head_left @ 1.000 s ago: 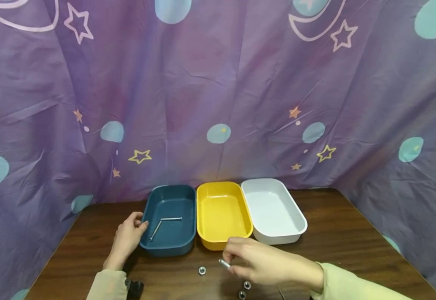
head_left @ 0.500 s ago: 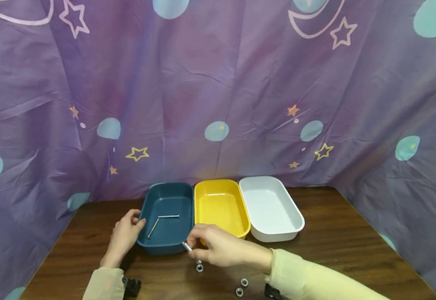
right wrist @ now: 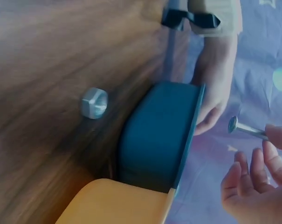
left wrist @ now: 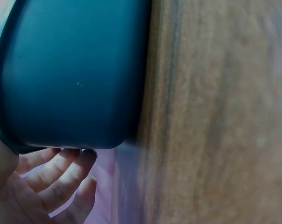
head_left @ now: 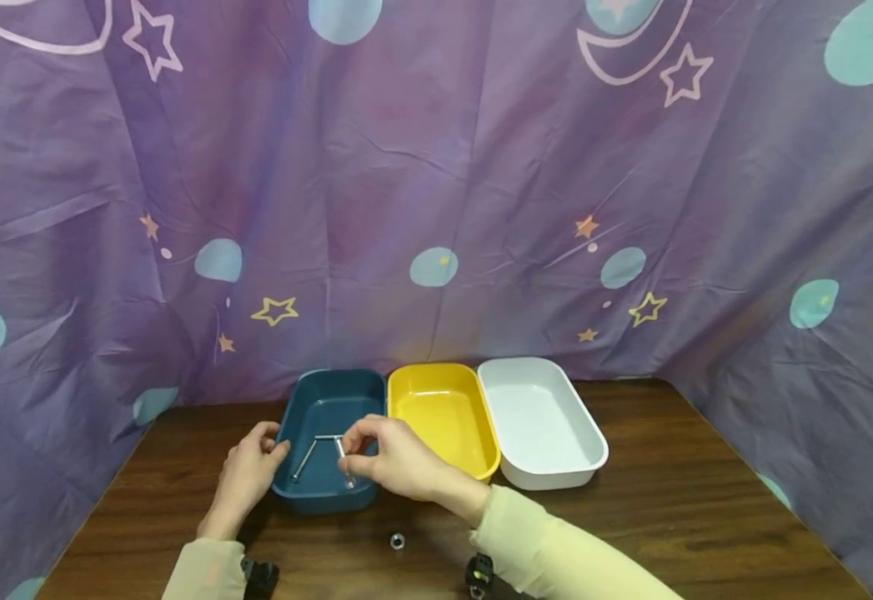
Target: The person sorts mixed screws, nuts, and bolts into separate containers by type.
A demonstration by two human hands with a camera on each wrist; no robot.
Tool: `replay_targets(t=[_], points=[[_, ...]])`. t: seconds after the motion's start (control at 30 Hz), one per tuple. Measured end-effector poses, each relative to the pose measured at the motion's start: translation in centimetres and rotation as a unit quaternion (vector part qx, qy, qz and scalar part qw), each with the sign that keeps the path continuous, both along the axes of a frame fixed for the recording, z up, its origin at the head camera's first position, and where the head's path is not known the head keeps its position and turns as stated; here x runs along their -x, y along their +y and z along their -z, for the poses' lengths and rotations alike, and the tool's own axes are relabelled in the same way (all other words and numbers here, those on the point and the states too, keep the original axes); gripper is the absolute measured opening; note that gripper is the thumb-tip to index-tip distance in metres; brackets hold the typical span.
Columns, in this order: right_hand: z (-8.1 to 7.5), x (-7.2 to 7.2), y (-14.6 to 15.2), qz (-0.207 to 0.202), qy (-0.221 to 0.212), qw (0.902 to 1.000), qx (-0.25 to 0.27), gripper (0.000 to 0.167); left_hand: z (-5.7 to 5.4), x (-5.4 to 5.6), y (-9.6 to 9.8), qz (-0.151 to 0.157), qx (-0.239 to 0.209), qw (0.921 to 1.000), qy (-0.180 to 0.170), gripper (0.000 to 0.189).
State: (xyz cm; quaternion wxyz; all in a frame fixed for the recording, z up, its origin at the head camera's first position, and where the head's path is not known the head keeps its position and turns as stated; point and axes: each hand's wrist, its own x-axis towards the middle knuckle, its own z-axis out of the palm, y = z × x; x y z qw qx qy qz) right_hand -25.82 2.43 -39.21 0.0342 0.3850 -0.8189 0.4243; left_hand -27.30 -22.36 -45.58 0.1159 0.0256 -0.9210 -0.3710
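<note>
My right hand [head_left: 398, 460] pinches a metal bolt [head_left: 342, 448] between thumb and fingers over the dark blue tray [head_left: 327, 503]. In the right wrist view the bolt [right wrist: 249, 130] shows its round head, pointing away from the hand. Two long bolts lie in the blue tray; one bolt [head_left: 304, 460] slants and the other bolt [head_left: 326, 437] lies crosswise behind it. At the tray's left side, my left hand [head_left: 244, 473] holds the rim. Its fingers [left wrist: 66, 182] lie against the outer wall in the left wrist view.
A yellow tray [head_left: 444, 412] stands beside the blue one, with a white tray [head_left: 541, 421] to its right. A hex nut [head_left: 398, 542] lies on the wooden table [head_left: 676, 492] in front. A patterned purple cloth [head_left: 376, 208] hangs behind.
My right hand has moved left and away from me with the bolt, from in front of the yellow tray to over the blue one. The left hand stays on the rim.
</note>
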Motion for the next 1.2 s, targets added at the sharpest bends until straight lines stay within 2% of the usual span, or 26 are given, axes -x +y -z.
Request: replay_targets(t=[0.13, 0.47, 0.83, 1.2], points=[[0.2, 1.1, -1.1, 0.031, -0.014, 0.9992, 0.023, 0.011, 0.0, 0.0, 0.0, -0.002, 0.000, 1.0000, 0.000, 0.037], [1.5, 3.4, -3.4, 0.105, -0.038, 0.9937, 0.014, 0.012, -0.2, 0.1, 0.1, 0.001, -0.003, 0.9999, -0.013, 0.038], [2.1, 4.8, -5.4, 0.142, -0.090, 0.9857, 0.011, 0.011, -0.3, 0.0, 0.0, 0.000, -0.007, 0.9998, -0.018, 0.038], [3.2, 5.7, -6.3, 0.165, -0.088, 0.9813, -0.046, 0.015, -0.2, 0.0, 0.0, 0.000, -0.008, 0.9997, -0.021, 0.038]])
